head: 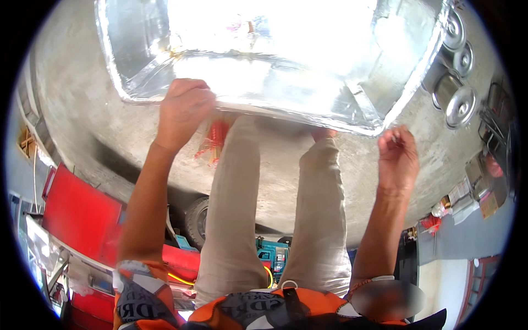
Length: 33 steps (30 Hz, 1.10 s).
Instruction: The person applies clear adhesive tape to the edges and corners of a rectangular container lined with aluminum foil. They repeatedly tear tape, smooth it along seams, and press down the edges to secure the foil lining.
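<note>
A large open box lined with silver foil (247, 82) fills the upper part of the head view, and bright glare washes out much of its inside. My left hand (185, 111) is closed over its near rim, left of the middle, with the fingertips hidden. Beside the near right corner is my right hand (398, 159), fingers curled and fingertips drawn together. Whether those fingers touch the corner or pinch something small cannot be made out. Below the rim, my trousered legs (231, 198) stand on the concrete floor (276, 181).
Several lidded stainless steel pots (453, 99) stand on the floor at right. A bundle in red wrapping (216, 134) lies by my left leg. Behind me are a red vehicle (78, 210) with a tyre (198, 222) and a teal machine (274, 255). Cardboard cartons (478, 177) sit far right.
</note>
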Each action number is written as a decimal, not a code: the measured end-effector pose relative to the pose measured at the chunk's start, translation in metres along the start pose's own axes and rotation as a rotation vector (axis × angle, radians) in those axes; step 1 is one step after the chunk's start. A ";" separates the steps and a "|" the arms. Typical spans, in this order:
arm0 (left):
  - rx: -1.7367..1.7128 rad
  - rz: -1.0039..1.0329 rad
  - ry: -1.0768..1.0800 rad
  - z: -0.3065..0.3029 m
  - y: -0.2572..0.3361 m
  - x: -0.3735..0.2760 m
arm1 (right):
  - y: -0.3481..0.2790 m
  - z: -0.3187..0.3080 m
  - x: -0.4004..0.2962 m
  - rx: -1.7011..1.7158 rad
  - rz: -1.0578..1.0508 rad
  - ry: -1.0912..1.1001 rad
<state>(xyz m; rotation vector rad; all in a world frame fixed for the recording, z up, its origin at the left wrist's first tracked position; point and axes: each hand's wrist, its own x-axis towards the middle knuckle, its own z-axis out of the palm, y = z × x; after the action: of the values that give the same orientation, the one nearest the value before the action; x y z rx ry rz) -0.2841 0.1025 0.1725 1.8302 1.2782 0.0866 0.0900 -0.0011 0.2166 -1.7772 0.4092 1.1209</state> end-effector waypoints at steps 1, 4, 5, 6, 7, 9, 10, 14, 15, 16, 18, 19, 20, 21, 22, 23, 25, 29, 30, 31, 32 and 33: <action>-0.002 0.004 -0.009 0.001 -0.001 0.000 | 0.004 -0.003 0.003 -0.002 0.034 0.028; -0.023 -0.004 0.016 0.004 -0.001 -0.002 | 0.018 -0.007 0.004 -0.053 0.085 0.094; -0.025 -0.003 0.007 0.004 -0.001 -0.002 | 0.022 -0.009 0.005 -0.070 0.101 0.107; -0.026 -0.003 0.000 0.004 -0.002 -0.002 | 0.025 -0.010 0.005 -0.069 0.111 0.094; -0.026 -0.003 -0.008 0.004 -0.002 -0.001 | 0.025 -0.010 0.005 -0.085 0.116 0.113; 0.023 0.028 -0.019 0.002 0.001 0.001 | 0.027 -0.008 0.004 -0.116 0.128 0.149; 0.033 0.032 -0.023 0.002 0.003 0.002 | 0.029 -0.008 0.005 -0.130 0.124 0.162; 0.048 0.056 -0.036 0.004 0.004 0.002 | 0.027 -0.009 0.004 -0.202 0.164 0.127; 0.053 0.066 -0.039 0.003 0.004 0.003 | 0.028 -0.009 0.004 -0.229 0.174 0.129; 0.056 0.072 -0.042 0.003 0.004 0.003 | 0.028 -0.009 0.004 -0.255 0.186 0.132; 0.044 0.057 -0.046 0.003 0.003 0.002 | 0.029 -0.010 0.002 -0.275 0.168 0.101; 0.038 0.049 -0.048 0.004 0.002 0.002 | 0.029 -0.010 0.001 -0.263 0.128 0.076; 0.025 0.044 -0.043 0.004 0.002 0.002 | 0.028 -0.008 -0.001 -0.251 0.089 0.052; 0.013 0.036 -0.039 0.004 0.002 0.001 | 0.028 -0.008 -0.001 -0.240 0.053 0.025; 0.002 0.028 -0.034 0.005 0.002 0.001 | 0.027 -0.010 0.000 -0.243 0.059 0.015; -0.002 0.020 -0.034 0.005 0.003 0.000 | 0.026 -0.011 0.001 -0.245 0.066 0.006; -0.016 0.011 -0.035 0.006 0.005 0.002 | 0.024 -0.014 0.005 -0.275 0.060 0.019; 0.001 0.061 -0.039 0.007 0.004 0.003 | 0.035 -0.023 0.013 -0.470 -0.043 0.050; -0.004 0.060 -0.042 0.006 0.004 0.003 | 0.036 -0.022 0.012 -0.540 -0.083 0.045; -0.008 0.059 -0.045 0.005 0.004 0.003 | 0.034 -0.022 0.011 -0.528 -0.076 0.057; -0.007 0.058 -0.049 0.005 0.004 0.003 | 0.032 -0.020 0.010 -0.515 -0.069 0.068; -0.006 0.058 -0.051 0.004 0.004 0.002 | 0.030 -0.019 0.008 -0.503 -0.064 0.079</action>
<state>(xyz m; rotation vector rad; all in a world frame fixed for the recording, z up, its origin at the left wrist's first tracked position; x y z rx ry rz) -0.2778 0.1014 0.1716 1.8530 1.1880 0.0753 0.0830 -0.0303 0.1960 -2.2591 0.1161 1.1806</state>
